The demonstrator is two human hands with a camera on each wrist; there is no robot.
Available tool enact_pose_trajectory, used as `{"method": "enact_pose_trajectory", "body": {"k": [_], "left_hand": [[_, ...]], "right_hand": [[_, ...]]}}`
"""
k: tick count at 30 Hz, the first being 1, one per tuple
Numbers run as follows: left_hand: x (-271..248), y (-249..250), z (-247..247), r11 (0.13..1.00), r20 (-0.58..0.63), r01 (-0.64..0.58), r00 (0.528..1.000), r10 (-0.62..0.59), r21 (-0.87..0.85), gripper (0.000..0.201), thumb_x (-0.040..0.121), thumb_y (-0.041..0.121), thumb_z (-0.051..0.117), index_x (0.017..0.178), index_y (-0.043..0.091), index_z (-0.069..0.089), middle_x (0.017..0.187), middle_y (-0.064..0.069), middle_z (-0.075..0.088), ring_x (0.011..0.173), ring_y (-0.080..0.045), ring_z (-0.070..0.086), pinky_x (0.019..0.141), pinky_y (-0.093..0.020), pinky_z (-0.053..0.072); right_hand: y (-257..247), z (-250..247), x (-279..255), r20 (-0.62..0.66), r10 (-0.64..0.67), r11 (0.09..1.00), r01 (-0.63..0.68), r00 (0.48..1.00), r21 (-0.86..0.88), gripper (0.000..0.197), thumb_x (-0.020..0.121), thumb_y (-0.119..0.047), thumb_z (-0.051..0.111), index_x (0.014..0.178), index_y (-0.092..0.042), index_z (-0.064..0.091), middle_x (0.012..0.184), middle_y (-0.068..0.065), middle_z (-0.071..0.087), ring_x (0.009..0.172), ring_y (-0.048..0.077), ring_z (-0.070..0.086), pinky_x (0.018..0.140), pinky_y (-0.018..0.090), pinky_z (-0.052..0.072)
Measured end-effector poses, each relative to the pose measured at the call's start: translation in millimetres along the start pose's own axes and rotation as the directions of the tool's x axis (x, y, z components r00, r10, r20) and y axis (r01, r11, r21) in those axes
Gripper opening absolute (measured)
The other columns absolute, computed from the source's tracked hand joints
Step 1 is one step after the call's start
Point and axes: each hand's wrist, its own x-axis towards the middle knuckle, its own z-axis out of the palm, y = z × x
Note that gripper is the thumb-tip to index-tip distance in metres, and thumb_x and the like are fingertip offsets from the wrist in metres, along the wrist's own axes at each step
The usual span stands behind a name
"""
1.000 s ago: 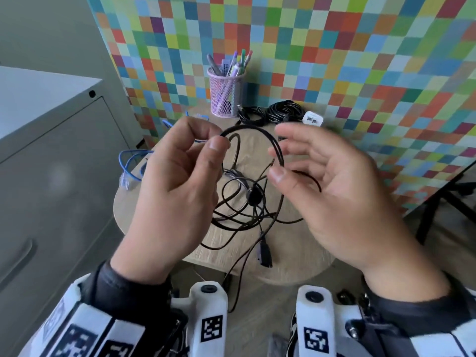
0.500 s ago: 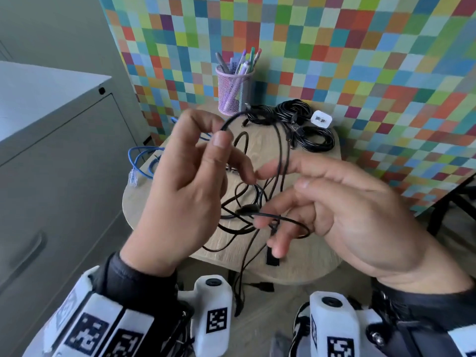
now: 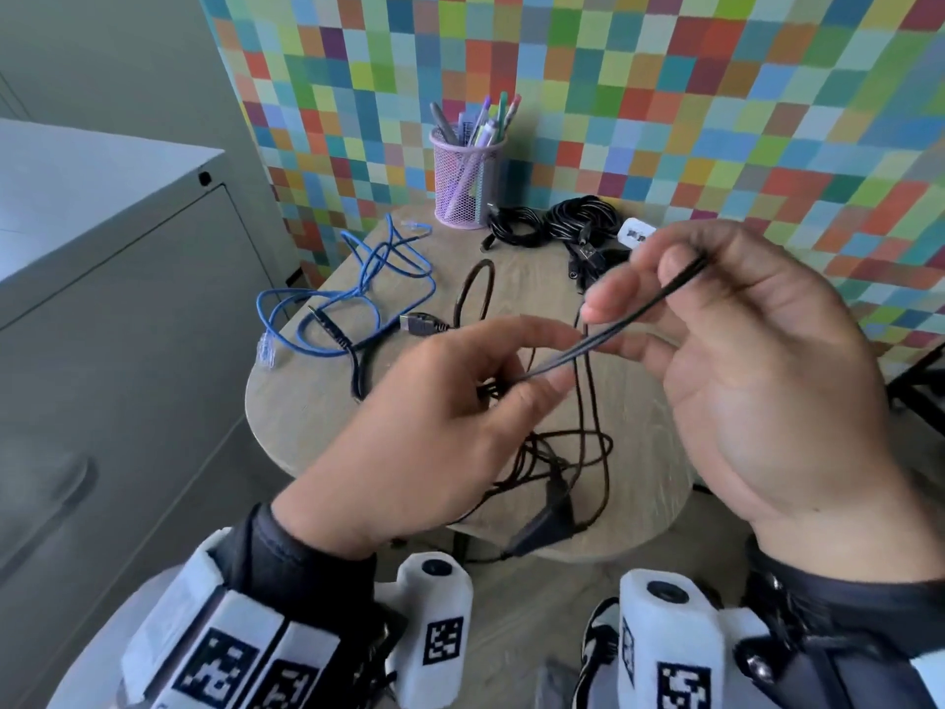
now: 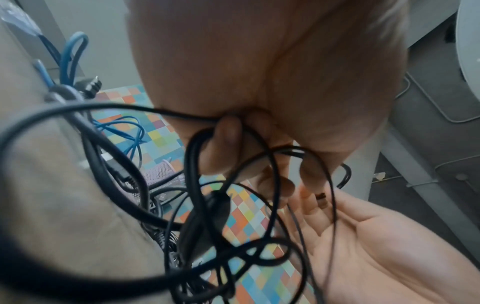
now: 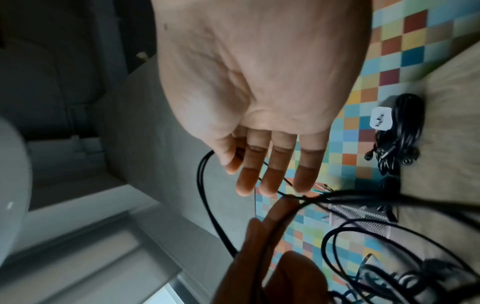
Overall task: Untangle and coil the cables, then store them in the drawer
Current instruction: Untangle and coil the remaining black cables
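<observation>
Since half a second ago the hands have drawn apart, pulling a doubled run of the black cable (image 3: 626, 319) taut between them above the round wooden table (image 3: 317, 401). The left hand (image 3: 429, 432) pinches one end of that run between thumb and fingertips, with further loops hooked round its curled fingers in the left wrist view. The right hand (image 3: 757, 381) grips the other end between thumb and forefinger, its other fingers extended. The rest of the black cable hangs tangled down to the table. On the table, a blue network cable (image 3: 353, 299) sprawls toward the left edge, and coiled black cables (image 3: 552, 225) lie beside the mesh pen cup (image 3: 464, 184).
</observation>
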Motion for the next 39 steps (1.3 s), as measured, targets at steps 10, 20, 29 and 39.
{"method": "enact_pose_trajectory", "body": {"k": [10,20,29,39], "left_hand": [[3,-5,-15,0.983,-0.127,0.112,0.988,-0.093,0.149,0.006,0.096,0.029,0.069,0.094,0.029,0.075,0.063,0.015,0.059,0.058,-0.029,0.051,0.057,-0.024,0.038],[-1,5,-24,0.993,-0.366,-0.007,0.929,0.049,0.117,0.038,0.092,0.039,0.063,0.065,0.013,0.069,0.047,-0.001,0.039,0.045,-0.006,0.028,0.045,-0.017,0.022],[-4,1,-36,0.983,-0.001,0.051,0.999,-0.052,0.174,0.047,0.091,0.046,0.06,0.059,0.015,0.071,0.05,0.004,0.049,0.05,-0.01,0.041,0.053,-0.019,0.033],[-9,17,-25,0.999,-0.111,-0.031,0.993,0.028,-0.026,0.04,0.087,0.052,0.071,0.071,0.016,0.065,0.053,0.0,0.039,0.051,-0.011,0.03,0.046,-0.022,0.025]], "right_hand": [[-12,-10,1,-0.174,-0.122,0.979,0.147,0.977,0.144,0.037,0.097,0.003,0.039,0.102,-0.022,0.065,0.129,-0.002,0.071,0.13,0.016,0.061,0.103,0.044,0.045],[-9,-23,6,-0.318,0.141,0.953,-0.041,0.938,0.3,0.032,0.099,-0.019,0.052,0.125,-0.021,0.071,0.127,-0.001,0.075,0.11,0.01,0.07,0.087,0.028,0.055],[-17,-17,7,-0.206,0.16,0.934,-0.08,0.965,0.349,0.023,0.102,-0.006,0.046,0.112,-0.02,0.061,0.078,-0.002,0.048,0.044,0.004,0.034,0.042,0.018,0.033],[-10,-11,-1,0.052,0.161,0.978,-0.152,0.986,-0.142,0.021,0.1,-0.024,0.057,0.115,-0.018,0.071,0.089,0.01,0.077,0.081,0.026,0.076,0.073,0.035,0.061]]}}
